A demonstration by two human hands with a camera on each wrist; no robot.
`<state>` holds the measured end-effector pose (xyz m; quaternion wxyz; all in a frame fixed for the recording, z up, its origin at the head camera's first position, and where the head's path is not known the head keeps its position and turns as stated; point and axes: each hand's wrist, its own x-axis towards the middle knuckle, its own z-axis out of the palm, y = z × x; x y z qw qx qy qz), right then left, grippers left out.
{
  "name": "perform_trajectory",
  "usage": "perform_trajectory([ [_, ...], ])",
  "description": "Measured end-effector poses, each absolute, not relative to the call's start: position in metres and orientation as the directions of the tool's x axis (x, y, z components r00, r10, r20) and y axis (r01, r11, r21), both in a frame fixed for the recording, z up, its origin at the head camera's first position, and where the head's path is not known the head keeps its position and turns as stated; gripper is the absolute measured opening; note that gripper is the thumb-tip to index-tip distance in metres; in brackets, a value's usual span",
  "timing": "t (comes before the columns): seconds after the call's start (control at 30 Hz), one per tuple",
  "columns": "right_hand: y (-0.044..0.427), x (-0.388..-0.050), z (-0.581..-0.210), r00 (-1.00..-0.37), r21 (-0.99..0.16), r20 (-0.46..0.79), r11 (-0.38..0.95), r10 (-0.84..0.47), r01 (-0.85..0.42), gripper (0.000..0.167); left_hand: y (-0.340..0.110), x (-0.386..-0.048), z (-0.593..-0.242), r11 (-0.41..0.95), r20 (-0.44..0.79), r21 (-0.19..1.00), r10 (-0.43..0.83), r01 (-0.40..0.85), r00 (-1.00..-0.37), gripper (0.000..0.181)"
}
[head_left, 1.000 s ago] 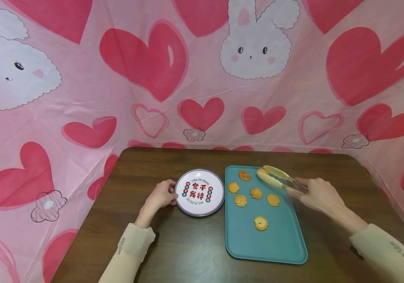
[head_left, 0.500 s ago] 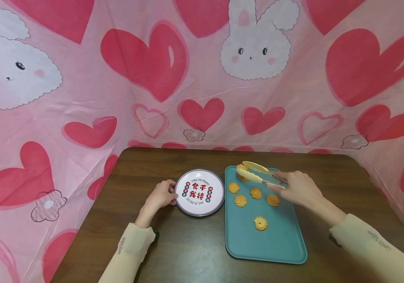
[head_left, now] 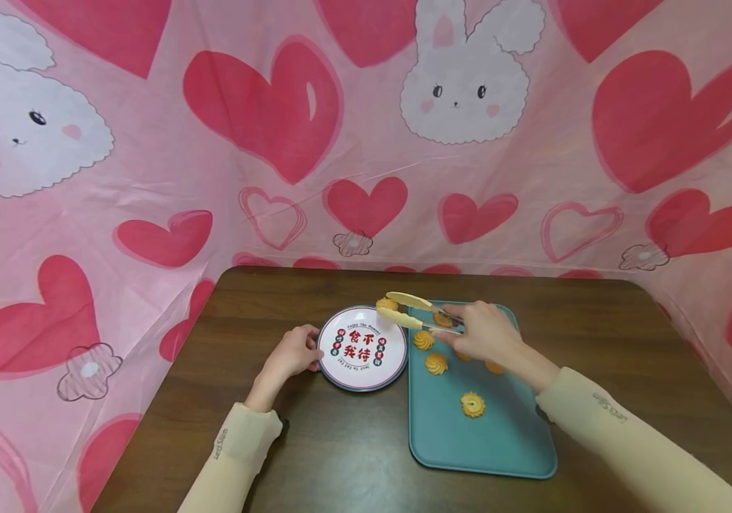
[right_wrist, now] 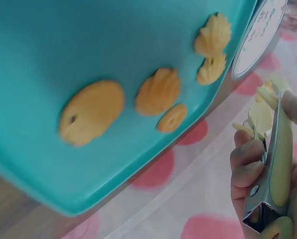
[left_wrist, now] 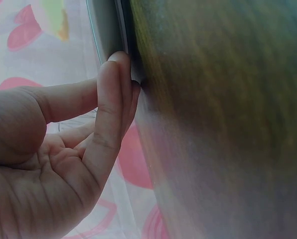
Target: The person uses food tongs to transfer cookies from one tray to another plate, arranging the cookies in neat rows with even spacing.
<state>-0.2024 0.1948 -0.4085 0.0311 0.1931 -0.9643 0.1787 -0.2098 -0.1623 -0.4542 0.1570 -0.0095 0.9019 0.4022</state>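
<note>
My left hand [head_left: 288, 353] pinches the left rim of a white plate [head_left: 362, 370] with red lettering. In the left wrist view the thumb and fingers meet at the plate's edge [left_wrist: 106, 30]. My right hand [head_left: 484, 331] grips metal tongs [head_left: 398, 318] with cream-coloured tips. Between those tips a golden cookie [head_left: 387, 303] is held over the plate's upper right edge. On the teal baking tray [head_left: 481, 445], right beside the plate, lie swirl cookies [head_left: 436, 364], a flat oval cookie [right_wrist: 92, 113] and a pretzel [right_wrist: 172, 118], partly hidden by the right hand in the head view.
Plate and tray stand on a dark wooden table [head_left: 340, 449]. A pink curtain [head_left: 366, 142] printed with hearts and rabbits hangs behind and beside it. One cookie [head_left: 473, 405] lies by itself in the tray's lower half.
My right hand has carried the tongs and the cookie left, from the tray's upper right, across the pretzel, to the plate's edge. My left hand has stayed on the plate.
</note>
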Motion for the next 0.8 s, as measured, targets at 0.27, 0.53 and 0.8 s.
perform_trajectory([
  [0.27, 0.163, -0.210, -0.419, -0.904, -0.298, 0.109, 0.853, -0.414, -0.427, 0.056, -0.163, -0.211, -0.455, 0.684, -0.295, 0.716, 0.112, -0.142, -0.949, 0.047],
  [0.53, 0.144, -0.217, -0.430, -0.899, -0.256, 0.100, 0.862, -0.426, -0.437, 0.059, -0.162, -0.211, -0.453, 0.684, -0.302, 0.715, 0.111, -0.147, -0.947, 0.047],
  [0.8, 0.135, -0.219, -0.440, -0.912, -0.242, 0.072, 0.880, -0.403, -0.408, 0.062, -0.162, -0.210, -0.453, 0.678, -0.297, 0.721, 0.115, -0.143, -0.948, 0.047],
])
